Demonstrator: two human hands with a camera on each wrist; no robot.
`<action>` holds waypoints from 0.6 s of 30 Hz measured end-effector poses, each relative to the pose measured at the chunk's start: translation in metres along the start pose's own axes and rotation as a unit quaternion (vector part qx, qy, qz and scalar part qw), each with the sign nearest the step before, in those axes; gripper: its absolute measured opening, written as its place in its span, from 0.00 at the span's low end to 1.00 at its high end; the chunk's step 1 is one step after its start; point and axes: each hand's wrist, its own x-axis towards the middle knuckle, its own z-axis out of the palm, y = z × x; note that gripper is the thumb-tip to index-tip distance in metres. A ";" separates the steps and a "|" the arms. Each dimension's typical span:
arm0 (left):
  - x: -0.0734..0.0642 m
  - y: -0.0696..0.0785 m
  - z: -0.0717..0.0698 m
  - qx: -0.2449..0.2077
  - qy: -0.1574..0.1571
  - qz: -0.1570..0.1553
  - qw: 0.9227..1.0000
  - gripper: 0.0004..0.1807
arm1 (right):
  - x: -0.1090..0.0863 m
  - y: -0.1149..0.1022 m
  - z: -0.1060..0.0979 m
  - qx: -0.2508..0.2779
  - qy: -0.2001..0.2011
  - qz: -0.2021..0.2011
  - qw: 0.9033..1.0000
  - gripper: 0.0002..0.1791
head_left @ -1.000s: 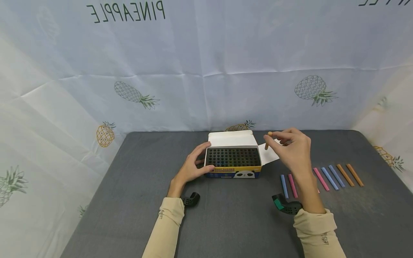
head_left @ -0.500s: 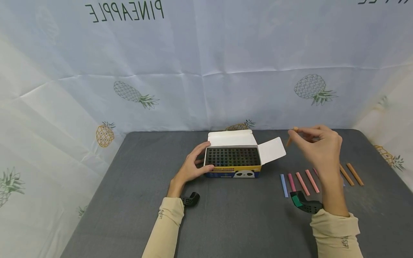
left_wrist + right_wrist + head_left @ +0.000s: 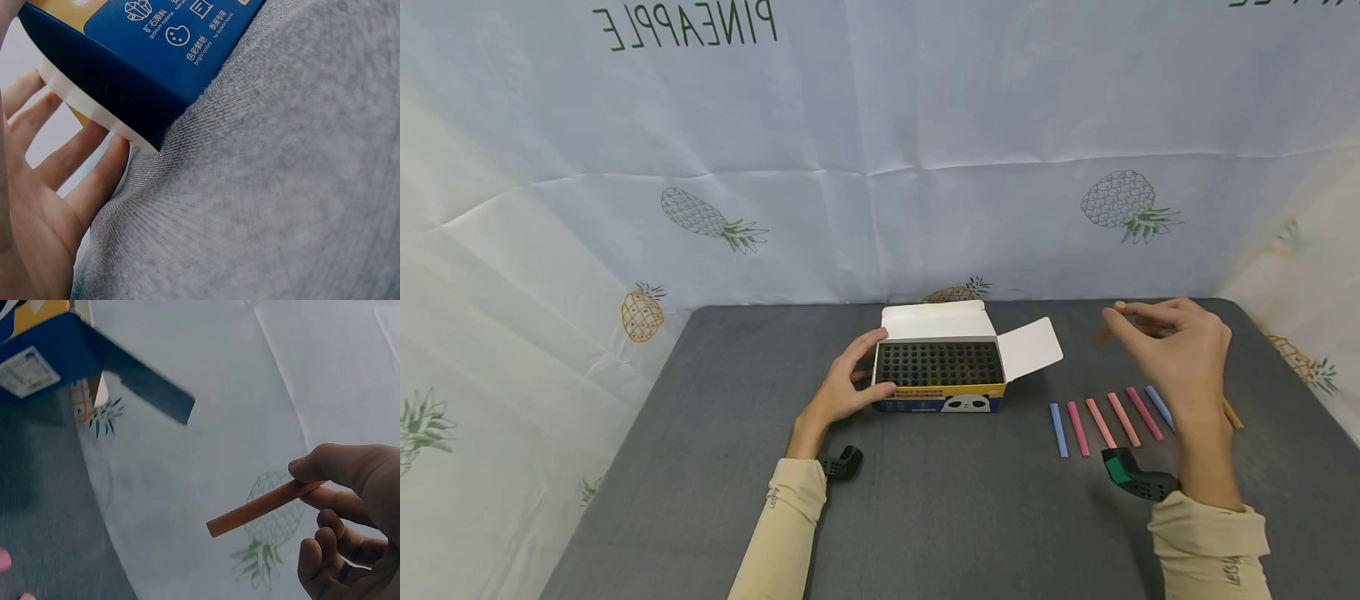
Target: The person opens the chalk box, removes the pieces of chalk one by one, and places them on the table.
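An open chalk box (image 3: 940, 398) stands on the table, its dark insert full of round holes facing up. My left hand (image 3: 848, 379) holds the box's left end, thumb at the front and fingers at the left and back. In the left wrist view, fingertips (image 3: 115, 147) touch the edge of its end flap. Between right thumb and fingers I pinch an orange chalk stick (image 3: 253, 509) near one end. My right hand (image 3: 1176, 354) is raised above the row's right part, to the right of the box, and hides some sticks.
Blue (image 3: 1058, 430), dark pink (image 3: 1078, 428) and light pink (image 3: 1101, 422) chalk sticks lie side by side on the dark grey table (image 3: 940, 517). An orange stick (image 3: 1232, 414) lies at the far right. The box's white side flap (image 3: 1030, 348) sticks out rightward. A pineapple-print curtain (image 3: 865, 233) hangs behind.
My right hand has carried the orange chalk stick rightward, away from the box's side flap to above the right end of the row. The left hand and box have stayed in place.
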 end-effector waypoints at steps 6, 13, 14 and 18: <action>0.000 -0.001 0.000 -0.003 0.001 -0.002 1.000 0.45 | 0.001 0.018 -0.010 -0.025 0.001 0.017 1.000 0.10; -0.001 -0.002 0.000 -0.002 -0.002 -0.008 1.000 0.44 | -0.004 0.040 -0.024 -0.054 -0.018 0.053 0.997 0.13; -0.001 -0.002 0.000 -0.003 -0.001 -0.008 1.000 0.43 | -0.004 0.044 -0.026 -0.057 -0.020 0.055 0.997 0.13; -0.001 -0.001 0.001 -0.003 0.000 -0.007 1.000 0.44 | -0.006 0.064 -0.037 -0.107 -0.021 0.055 0.992 0.13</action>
